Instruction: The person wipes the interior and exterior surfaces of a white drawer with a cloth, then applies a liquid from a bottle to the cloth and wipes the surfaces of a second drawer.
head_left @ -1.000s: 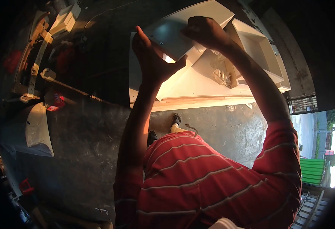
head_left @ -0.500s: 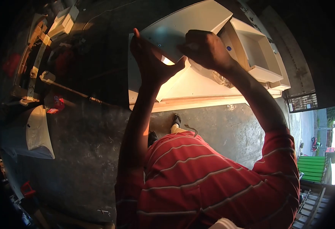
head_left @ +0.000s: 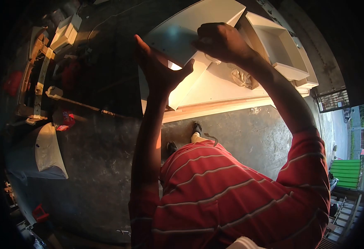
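Note:
My left hand (head_left: pixel 161 74) is raised over the pale furniture carcass, thumb and fingers spread wide apart, with nothing visible between them. Beyond it stands a flat panel (head_left: pixel 175 39) with a bluish patch of light on it. To the right, my right hand (head_left: pixel 221 41) is curled into a fist in front of the panel's right part. I cannot tell what the fist holds. Just below it shows a small pale rounded thing. A crumpled, clear-looking bag (head_left: pixel 242 78) lies in the carcass (head_left: pixel 219 89), close under my right forearm.
A pale open drawer box (head_left: pixel 279 50) rests at the carcass's right end. On the left are a wooden frame (head_left: pixel 38 81), a long-handled tool (head_left: pixel 82 103), a red package (head_left: pixel 65 120) and a pale curved piece (head_left: pixel 49 149). A green container (head_left: pixel 345 173) stands outside at right.
The whole view has shifted slightly, with the carcass now a little higher. Both hands sit a little higher and further left in view; their shapes are much the same.

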`<state>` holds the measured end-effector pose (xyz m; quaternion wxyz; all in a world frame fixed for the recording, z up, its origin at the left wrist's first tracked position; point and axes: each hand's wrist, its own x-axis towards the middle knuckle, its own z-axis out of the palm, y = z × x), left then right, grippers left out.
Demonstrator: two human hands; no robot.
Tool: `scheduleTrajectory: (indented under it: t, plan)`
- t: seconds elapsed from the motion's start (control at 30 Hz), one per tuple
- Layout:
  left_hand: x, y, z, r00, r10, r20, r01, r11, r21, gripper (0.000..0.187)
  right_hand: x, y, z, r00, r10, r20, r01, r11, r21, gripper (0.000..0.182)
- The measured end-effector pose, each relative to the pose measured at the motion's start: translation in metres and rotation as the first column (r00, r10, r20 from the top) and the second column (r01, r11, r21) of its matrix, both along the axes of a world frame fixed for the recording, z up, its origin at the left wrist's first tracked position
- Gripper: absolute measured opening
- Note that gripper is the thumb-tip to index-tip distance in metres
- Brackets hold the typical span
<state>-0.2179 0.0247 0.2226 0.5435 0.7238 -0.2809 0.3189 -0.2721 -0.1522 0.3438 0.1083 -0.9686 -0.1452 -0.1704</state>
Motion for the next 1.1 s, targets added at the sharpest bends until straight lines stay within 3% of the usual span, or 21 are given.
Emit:
scheduleTrajectory:
  t: [0.1, 0.17, 0.27, 0.37, 0.43, 0.5, 0.57, 0.63, 0.7, 0.77, 0.8, 0.87, 0.9, 0.97, 1.03, 1.1]
  plan:
    - [-0.001, 0.000, -0.002, 0.999, 0.042, 0.011, -0.043, 0.998, 0.050, 0.140, 0.001, -0.004, 0.000, 0.998, 0.040, 0.053, -0.038, 0.999, -0.033, 0.027]
    - [-0.003, -0.002, -0.002, 1.000, 0.005, -0.020, -0.005, 1.000, -0.003, 0.139, 0.002, -0.010, 0.006, 0.997, -0.062, -0.038, 0.064, 0.997, 0.034, 0.026]
    - [0.003, 0.001, -0.004, 0.998, 0.057, 0.031, -0.060, 0.994, 0.097, 0.139, 0.007, -0.007, 0.000, 1.000, 0.026, -0.017, -0.026, 1.000, 0.011, 0.025]
    - [-0.006, -0.001, 0.003, 0.999, 0.042, -0.003, -0.042, 0.998, 0.042, 0.139, 0.001, -0.002, -0.005, 0.991, 0.115, 0.070, -0.116, 0.993, 0.014, 0.025]
    - [-0.003, -0.002, 0.001, 0.999, 0.035, -0.005, -0.035, 0.999, 0.033, 0.140, 0.003, -0.009, 0.000, 0.995, 0.068, -0.071, -0.060, 0.992, 0.111, 0.025]
    - [-0.002, 0.000, -0.003, 1.000, 0.029, -0.010, -0.029, 0.999, 0.024, 0.140, 0.008, -0.010, -0.004, 0.995, 0.052, -0.080, -0.044, 0.994, 0.098, 0.024]
    - [0.003, 0.003, -0.002, 0.998, 0.064, 0.017, -0.066, 0.986, 0.150, 0.140, 0.009, -0.007, -0.003, 0.996, 0.045, -0.075, -0.039, 0.996, 0.079, 0.023]
    - [-0.001, 0.000, 0.000, 0.997, 0.062, 0.042, -0.066, 0.992, 0.104, 0.140, 0.000, 0.000, -0.001, 0.988, 0.150, -0.016, -0.149, 0.987, 0.058, 0.025]
    - [-0.001, -0.001, -0.002, 0.997, 0.051, 0.061, -0.054, 0.997, 0.060, 0.140, 0.004, -0.007, -0.001, 0.990, 0.143, -0.018, -0.141, 0.986, 0.092, 0.026]
    - [0.007, 0.000, -0.006, 0.997, 0.034, 0.072, -0.040, 0.996, 0.084, 0.140, 0.006, -0.003, 0.009, 0.980, 0.078, -0.184, -0.051, 0.988, 0.148, 0.026]
    - [0.006, 0.000, -0.006, 0.997, 0.031, 0.072, -0.038, 0.995, 0.087, 0.140, 0.007, 0.001, 0.008, 0.986, 0.075, -0.148, -0.057, 0.991, 0.124, 0.026]
    - [0.007, 0.002, -0.003, 0.959, 0.154, 0.236, -0.195, 0.968, 0.161, 0.140, 0.002, 0.007, 0.004, 0.986, 0.132, -0.105, -0.119, 0.985, 0.127, 0.024]
    - [0.007, 0.001, -0.004, 0.958, 0.157, 0.238, -0.199, 0.966, 0.162, 0.140, 0.002, 0.009, 0.002, 0.979, 0.190, -0.067, -0.181, 0.976, 0.124, 0.023]
    - [0.003, -0.004, -0.006, 0.993, 0.026, 0.111, -0.027, 1.000, 0.002, 0.139, 0.007, -0.003, 0.009, 0.987, 0.100, -0.126, -0.092, 0.994, 0.066, 0.022]
    - [0.000, -0.004, -0.007, 0.998, 0.002, 0.069, -0.003, 1.000, 0.013, 0.139, 0.018, -0.010, 0.009, 0.980, 0.069, -0.185, -0.038, 0.985, 0.166, 0.025]
    - [0.004, -0.004, -0.004, 0.999, -0.006, 0.040, 0.006, 1.000, 0.010, 0.138, 0.011, -0.004, 0.010, 0.979, 0.108, -0.175, -0.093, 0.992, 0.090, 0.024]
